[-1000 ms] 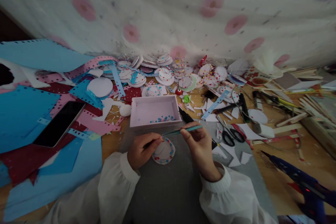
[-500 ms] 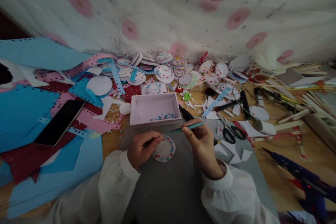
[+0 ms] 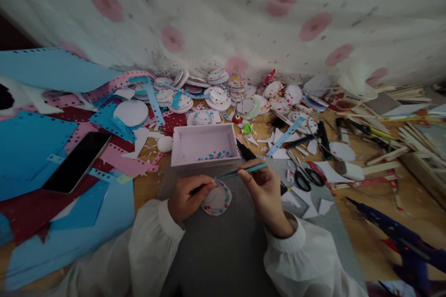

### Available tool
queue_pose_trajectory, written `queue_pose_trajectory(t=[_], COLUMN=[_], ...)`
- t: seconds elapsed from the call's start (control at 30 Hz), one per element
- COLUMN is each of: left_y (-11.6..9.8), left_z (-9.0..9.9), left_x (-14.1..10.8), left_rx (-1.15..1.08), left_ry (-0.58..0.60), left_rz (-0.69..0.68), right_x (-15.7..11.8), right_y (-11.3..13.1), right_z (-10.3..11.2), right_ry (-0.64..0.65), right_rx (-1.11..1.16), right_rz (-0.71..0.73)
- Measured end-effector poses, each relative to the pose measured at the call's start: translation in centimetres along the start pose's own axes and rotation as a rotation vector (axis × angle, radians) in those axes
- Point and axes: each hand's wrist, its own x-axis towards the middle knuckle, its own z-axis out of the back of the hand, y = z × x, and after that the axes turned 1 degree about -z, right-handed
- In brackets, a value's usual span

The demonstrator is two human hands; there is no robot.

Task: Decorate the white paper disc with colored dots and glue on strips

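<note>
My right hand (image 3: 263, 192) pinches a pair of teal tweezers (image 3: 257, 167), whose thin tips point left toward my other hand. My left hand (image 3: 190, 196) is closed, thumb and forefinger pressed together near those tips; whatever lies between them is too small to make out. Just right of and below my left fingers lies a round white disc (image 3: 216, 200) edged with red and blue dots, on the grey mat (image 3: 223, 250). Behind both hands stands a pale pink box (image 3: 205, 162) with small blue and red bits inside.
Decorated discs (image 3: 219, 95) are piled along the curtain. Scissors (image 3: 302, 180) lie right of my right hand, a blue glue gun (image 3: 400, 236) farther right. A phone (image 3: 77, 162) rests on coloured paper at the left. Wooden sticks (image 3: 386, 155) lie at the right.
The view has shifted very slightly. My right hand and the tweezers have moved a little to the left; my left hand keeps nearly the same pose.
</note>
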Motion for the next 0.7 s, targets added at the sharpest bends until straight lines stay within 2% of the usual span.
queue_pose_trajectory(t=[0.33, 0.57, 0.7], left_y=[-0.53, -0.06, -0.14], left_z=[0.18, -0.11, -0.09], left_x=[0.13, -0.06, -0.01], left_rx=[0.04, 0.017, 0.006], left_ry=[-0.028, -0.085, -0.076], left_rz=[-0.045, -0.115, -0.124], right_x=[-0.08, -0.16, -0.25], right_y=[-0.13, 0.01, 0.01], right_z=[-0.1, -0.09, -0.12], right_ry=[-0.017, 0.024, 0.02], right_rx=[0.002, 0.024, 0.024], right_rz=[0.003, -0.019, -0.024])
